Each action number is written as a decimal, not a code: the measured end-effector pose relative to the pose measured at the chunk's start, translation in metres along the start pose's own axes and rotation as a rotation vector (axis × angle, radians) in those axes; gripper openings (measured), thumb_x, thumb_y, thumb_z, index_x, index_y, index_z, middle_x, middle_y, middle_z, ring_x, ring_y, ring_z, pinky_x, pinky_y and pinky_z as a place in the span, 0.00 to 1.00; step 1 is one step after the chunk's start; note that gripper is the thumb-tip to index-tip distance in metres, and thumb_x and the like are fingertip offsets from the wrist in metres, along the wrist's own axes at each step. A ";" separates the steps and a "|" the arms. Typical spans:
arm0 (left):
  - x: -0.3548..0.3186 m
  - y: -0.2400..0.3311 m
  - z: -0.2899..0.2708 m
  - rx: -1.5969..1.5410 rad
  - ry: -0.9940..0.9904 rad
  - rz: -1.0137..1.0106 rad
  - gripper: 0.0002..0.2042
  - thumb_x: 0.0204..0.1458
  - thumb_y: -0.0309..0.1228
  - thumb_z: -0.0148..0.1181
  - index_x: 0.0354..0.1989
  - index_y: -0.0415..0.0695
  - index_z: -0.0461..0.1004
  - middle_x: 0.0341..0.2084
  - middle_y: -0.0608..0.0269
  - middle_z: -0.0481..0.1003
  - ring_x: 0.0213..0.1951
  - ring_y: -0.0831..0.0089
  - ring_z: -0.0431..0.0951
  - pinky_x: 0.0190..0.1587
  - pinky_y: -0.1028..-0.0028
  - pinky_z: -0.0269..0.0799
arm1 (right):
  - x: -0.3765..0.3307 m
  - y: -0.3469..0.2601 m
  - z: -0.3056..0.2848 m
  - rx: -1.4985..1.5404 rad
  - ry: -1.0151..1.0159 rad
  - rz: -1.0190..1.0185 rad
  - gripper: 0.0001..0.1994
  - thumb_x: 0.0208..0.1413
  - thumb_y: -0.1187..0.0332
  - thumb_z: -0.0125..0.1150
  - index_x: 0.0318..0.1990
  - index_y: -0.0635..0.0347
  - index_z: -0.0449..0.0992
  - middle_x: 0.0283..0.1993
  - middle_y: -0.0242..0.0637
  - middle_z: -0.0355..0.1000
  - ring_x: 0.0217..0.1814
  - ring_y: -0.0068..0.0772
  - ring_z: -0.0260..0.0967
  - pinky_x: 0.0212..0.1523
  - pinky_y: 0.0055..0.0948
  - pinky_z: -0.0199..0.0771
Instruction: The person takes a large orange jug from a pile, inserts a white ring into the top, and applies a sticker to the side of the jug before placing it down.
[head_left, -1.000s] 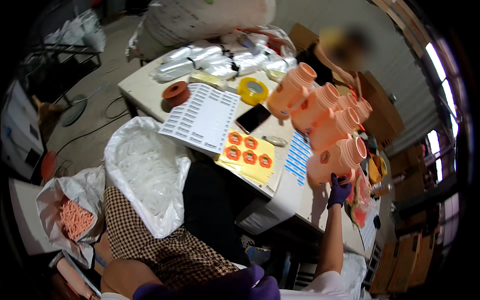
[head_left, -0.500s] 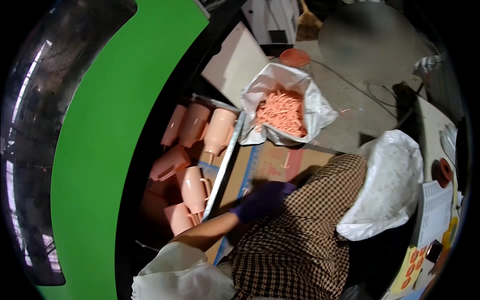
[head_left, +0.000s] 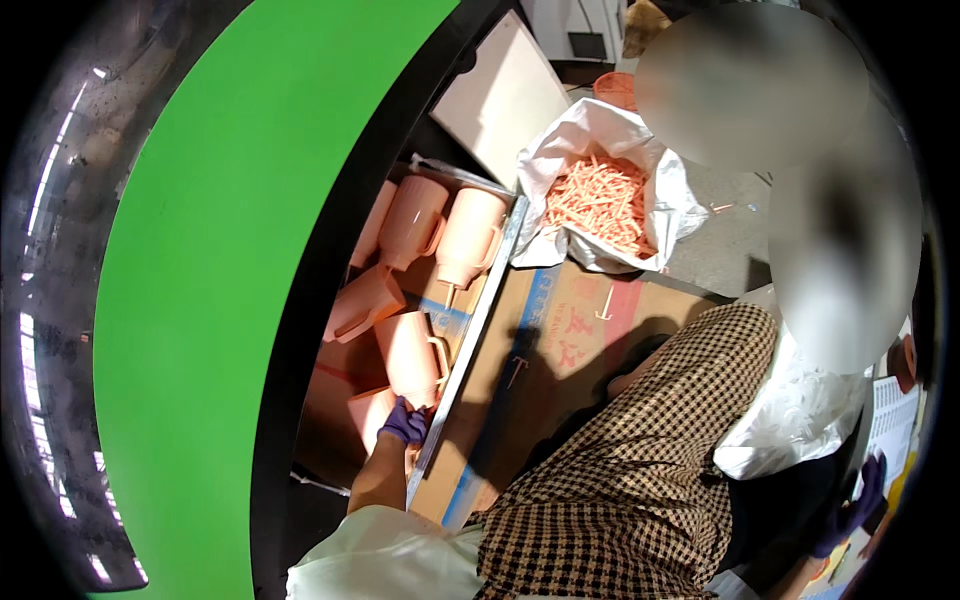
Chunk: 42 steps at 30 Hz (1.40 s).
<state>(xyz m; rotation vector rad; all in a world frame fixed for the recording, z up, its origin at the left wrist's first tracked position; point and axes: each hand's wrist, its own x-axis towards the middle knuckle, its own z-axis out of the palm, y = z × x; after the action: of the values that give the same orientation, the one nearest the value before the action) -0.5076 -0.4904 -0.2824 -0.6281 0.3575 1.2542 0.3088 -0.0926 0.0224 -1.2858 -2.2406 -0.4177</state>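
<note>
Several glossy pink plastic mugs with handles lie in an open-topped bin at my left. My left hand, in a purple glove, has its fingers curled at the narrow lower end of one pink mug. The fingertips are partly hidden there. Beside that hand lies another mug, partly covered by it. Farther off in the bin are a tilted mug and an upright-looking mug with a thin stem. My right hand, also gloved in purple, is out at the far right over the table, fingers apart and apparently holding nothing.
A metal rail edges the bin. Beyond it lies flattened cardboard with thin pink stems on it. A white sack holds many pink stems. Another white bag rests by my knee. A green machine panel stands left.
My left hand has moved left from over the cardboard, across the rail, to a mug in the bin. My right hand has come into view at the far right. The view has shifted slightly.
</note>
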 end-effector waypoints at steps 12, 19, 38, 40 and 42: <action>0.014 -0.022 0.112 0.581 0.843 1.737 0.25 0.43 0.26 0.73 0.51 0.43 0.72 0.53 0.52 0.71 0.48 0.55 0.75 0.47 0.56 0.74 | -0.001 -0.093 0.048 0.464 -0.110 0.145 0.23 0.40 0.83 0.64 0.48 0.55 0.82 0.57 0.48 0.70 0.52 0.45 0.72 0.39 0.32 0.71; 0.077 -0.189 0.358 2.324 -0.111 1.655 0.29 0.38 0.31 0.81 0.49 0.45 0.70 0.57 0.45 0.69 0.56 0.53 0.72 0.61 0.53 0.63 | 0.032 -0.167 0.046 0.633 -0.195 -0.041 0.23 0.39 0.76 0.70 0.49 0.50 0.82 0.51 0.46 0.73 0.49 0.50 0.74 0.47 0.42 0.78; 0.233 -0.322 0.460 2.496 -0.952 1.015 0.30 0.30 0.36 0.80 0.46 0.45 0.77 0.45 0.52 0.78 0.47 0.50 0.78 0.53 0.55 0.74 | 0.067 -0.249 0.132 0.946 -0.671 0.194 0.22 0.53 0.63 0.64 0.57 0.46 0.73 0.46 0.45 0.76 0.37 0.50 0.76 0.39 0.45 0.78; 0.241 -0.302 0.468 2.387 -0.856 1.130 0.34 0.31 0.36 0.80 0.51 0.42 0.73 0.45 0.50 0.76 0.47 0.49 0.78 0.53 0.57 0.73 | 0.092 -0.236 0.127 1.030 -0.310 -0.089 0.31 0.50 0.65 0.68 0.64 0.46 0.67 0.62 0.48 0.68 0.47 0.49 0.75 0.45 0.45 0.78; 0.252 -0.256 0.484 2.273 -0.613 1.293 0.42 0.33 0.40 0.82 0.58 0.38 0.67 0.51 0.52 0.74 0.52 0.59 0.76 0.57 0.62 0.71 | 0.111 -0.219 0.113 0.946 -0.095 -0.216 0.32 0.51 0.65 0.68 0.66 0.49 0.66 0.72 0.46 0.59 0.54 0.49 0.73 0.51 0.40 0.77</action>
<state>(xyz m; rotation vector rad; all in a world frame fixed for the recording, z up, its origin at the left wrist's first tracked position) -0.2314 -0.0436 0.0133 2.1470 1.3555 1.1627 0.0416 -0.0677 -0.0080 -0.5653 -2.1888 0.5949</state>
